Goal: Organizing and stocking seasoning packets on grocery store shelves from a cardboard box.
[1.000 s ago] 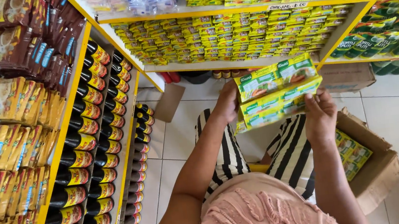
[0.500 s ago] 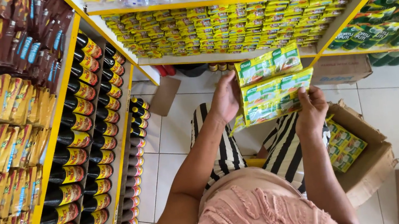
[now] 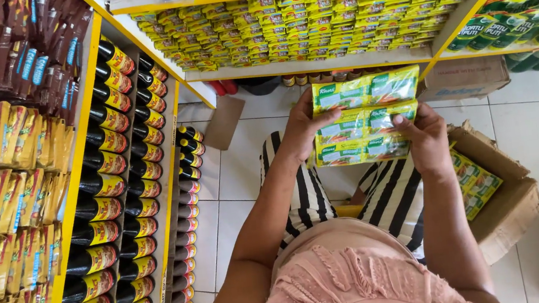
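fingers of left hand and right hand closed around stack of flat green-and-yellow foil sachets, held in air between lap and yellow shelf. step in hand: carrying stack. next likely calls for level lift into shelf gap. open brown cardboard box at right.

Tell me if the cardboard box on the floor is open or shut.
Open: the cardboard box has its flaps spread, and green-yellow packets show inside.
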